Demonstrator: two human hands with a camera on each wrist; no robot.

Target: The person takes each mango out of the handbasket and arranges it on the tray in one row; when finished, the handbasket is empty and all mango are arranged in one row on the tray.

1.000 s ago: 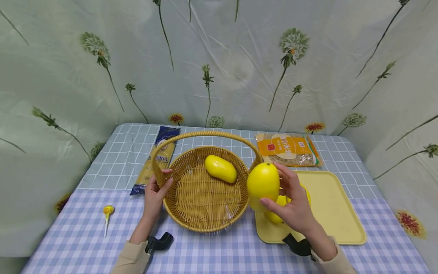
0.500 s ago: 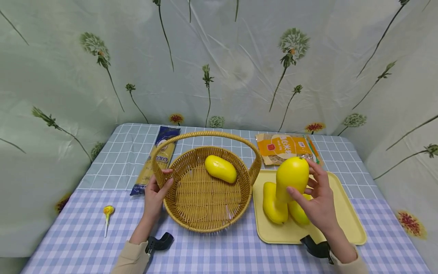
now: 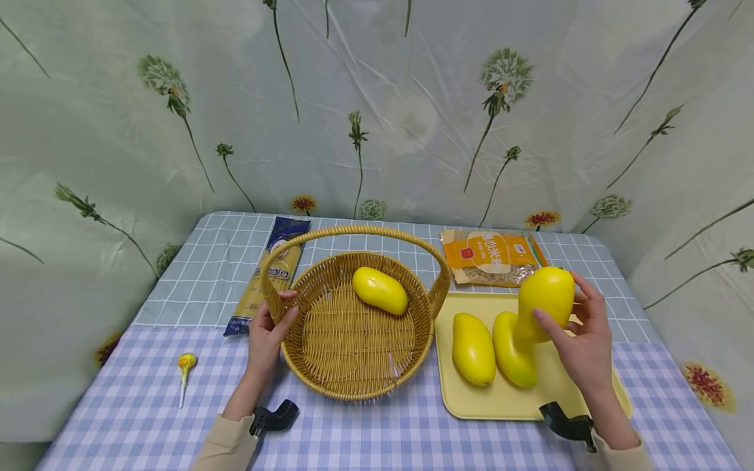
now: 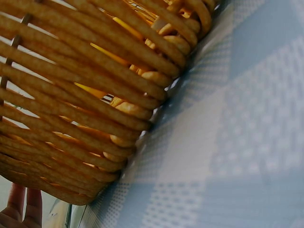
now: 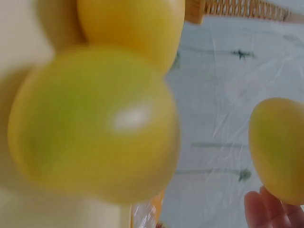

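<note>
One mango (image 3: 545, 299) is pinched in the right hand (image 3: 589, 343) over the yellow tray (image 3: 554, 387), three o'clock from the wicker basket (image 3: 353, 353), whose nine o'clock side the left hand (image 3: 265, 340) grips; probably firm, smooth, slippery, best cupped round its middle

The handled basket (image 3: 359, 386) stands near the middle of the surface (image 3: 318, 445), with one mango (image 3: 379, 290) in its far part, slightly right of centre. At its left side is the left hand (image 3: 266, 333); farther left and nearer the front lies a lollipop (image 3: 186, 361). A pasta packet (image 3: 277, 263) lies behind and left of the basket. To the right sits a tray (image 3: 483, 405) with a second mango (image 3: 474, 348) on its left part and a third mango (image 3: 514, 353) just right of that. Above the tray's right part, a fourth mango (image 3: 546, 297) is in the right hand (image 3: 586, 340). A food pouch (image 3: 489, 258) lies behind the tray; a hanging sheet (image 3: 406, 150) backs everything.
</note>
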